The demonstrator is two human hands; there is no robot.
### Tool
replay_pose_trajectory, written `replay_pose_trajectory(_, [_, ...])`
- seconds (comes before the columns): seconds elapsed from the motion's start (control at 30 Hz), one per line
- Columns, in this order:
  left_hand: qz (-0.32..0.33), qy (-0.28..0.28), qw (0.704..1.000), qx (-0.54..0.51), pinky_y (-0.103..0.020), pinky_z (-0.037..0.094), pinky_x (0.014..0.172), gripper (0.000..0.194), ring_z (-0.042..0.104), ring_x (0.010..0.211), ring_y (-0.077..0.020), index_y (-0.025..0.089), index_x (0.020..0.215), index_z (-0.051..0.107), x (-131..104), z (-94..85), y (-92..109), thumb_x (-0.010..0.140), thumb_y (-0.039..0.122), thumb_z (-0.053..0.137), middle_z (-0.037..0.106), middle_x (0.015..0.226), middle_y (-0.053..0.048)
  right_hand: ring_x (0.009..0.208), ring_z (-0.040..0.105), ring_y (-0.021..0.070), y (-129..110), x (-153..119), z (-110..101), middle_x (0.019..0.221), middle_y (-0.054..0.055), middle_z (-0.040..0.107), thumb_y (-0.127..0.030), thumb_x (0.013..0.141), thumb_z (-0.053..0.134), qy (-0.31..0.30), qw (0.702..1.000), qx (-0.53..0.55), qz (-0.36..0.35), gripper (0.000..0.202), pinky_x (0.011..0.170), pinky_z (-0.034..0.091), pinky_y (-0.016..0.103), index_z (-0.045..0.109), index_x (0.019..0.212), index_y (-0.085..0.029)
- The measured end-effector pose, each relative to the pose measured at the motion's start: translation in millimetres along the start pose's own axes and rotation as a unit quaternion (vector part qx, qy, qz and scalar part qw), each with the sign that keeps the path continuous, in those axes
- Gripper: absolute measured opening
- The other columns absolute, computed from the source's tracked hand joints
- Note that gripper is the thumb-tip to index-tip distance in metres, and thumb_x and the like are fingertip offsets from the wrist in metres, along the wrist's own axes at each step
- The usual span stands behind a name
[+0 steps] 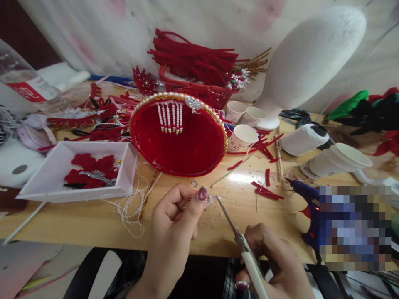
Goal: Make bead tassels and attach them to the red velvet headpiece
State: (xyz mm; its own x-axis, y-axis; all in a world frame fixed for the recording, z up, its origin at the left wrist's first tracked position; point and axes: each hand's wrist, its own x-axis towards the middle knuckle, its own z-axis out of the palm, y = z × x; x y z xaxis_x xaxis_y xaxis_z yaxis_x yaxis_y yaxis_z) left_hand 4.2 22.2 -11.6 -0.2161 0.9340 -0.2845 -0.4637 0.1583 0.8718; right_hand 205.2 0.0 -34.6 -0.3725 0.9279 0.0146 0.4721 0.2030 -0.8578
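Between thumb and fingers, my left hand (177, 220) pinches a small, clear, shiny piece (209, 202) too fine to make out fully. My right hand (274, 257) grips a pair of scissors (236, 233) with white handles. Their blade tips point up and left, close beside the clear piece; whether they touch it I cannot tell. Beyond my hands, a round red velvet hat-like form (193, 145) stands tilted, rimmed with white beads and gold trim. Several strings of white beads (171, 117) hang on its upper part.
At left is a white box (77, 195) holding red flowers, with loose white thread (131, 211) nearby. A red basket (199, 87) of fuzzy red stems stands behind. Paper cups (243, 138), a white head form (308, 62), a thread spool (302, 139) and a blue glue gun (307, 195) occupy the right.
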Motion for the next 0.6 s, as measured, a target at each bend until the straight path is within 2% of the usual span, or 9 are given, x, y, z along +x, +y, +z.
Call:
replay_pose_trajectory(0.13, [-0.001, 0.008, 1.0, 0.0, -0.017, 0.019, 0.038, 0.043, 0.018, 0.041, -0.0038, 0.02, 0.065, 0.053, -1, 1.8, 2, 0.079, 0.052, 0.077, 0.026, 0.048, 0.012, 0.054, 0.05, 0.011, 0, 0, 0, 0.063, -0.005, 0.053, -0.044, 0.081, 0.077, 0.008, 1.0, 0.003, -0.013, 0.035, 0.049, 0.043, 0.02, 0.049, 0.075, -0.023])
replay_pose_trajectory(0.27, [-0.011, 0.045, 0.999, 0.004, -0.017, 0.019, 0.041, 0.04, 0.021, 0.044, -0.0042, 0.019, 0.064, 0.053, -5, 7.6, 6, 0.078, 0.048, 0.078, 0.027, 0.049, 0.012, 0.054, 0.049, 0.0102, -1, 3, 1, 0.062, -0.006, 0.053, -0.044, 0.08, 0.078, 0.007, 1.0, 0.004, -0.018, 0.036, 0.049, 0.041, 0.019, 0.049, 0.074, -0.023])
replay_pose_trajectory(0.47, [0.077, 0.104, 0.989, 0.075, -0.019, 0.026, 0.042, 0.026, 0.03, 0.045, -0.0066, 0.02, 0.066, 0.062, -9, 15.4, 8, 0.079, 0.037, 0.077, 0.04, 0.05, 0.008, 0.053, 0.046, 0.0112, -7, 1, 3, 0.061, -0.005, 0.05, -0.054, 0.076, 0.078, 0.03, 0.998, 0.021, 0.042, 0.043, 0.047, 0.039, 0.021, 0.049, 0.07, -0.023])
replay_pose_trajectory(0.6, [0.082, 0.112, 0.987, 0.083, -0.017, 0.027, 0.041, 0.025, 0.032, 0.045, -0.0059, 0.02, 0.065, 0.063, -11, 16.2, 8, 0.079, 0.035, 0.076, 0.044, 0.051, 0.006, 0.055, 0.047, 0.0122, -9, 0, 6, 0.062, -0.003, 0.052, -0.058, 0.076, 0.076, 0.03, 0.998, 0.031, 0.04, 0.043, 0.048, 0.04, 0.022, 0.051, 0.07, -0.022])
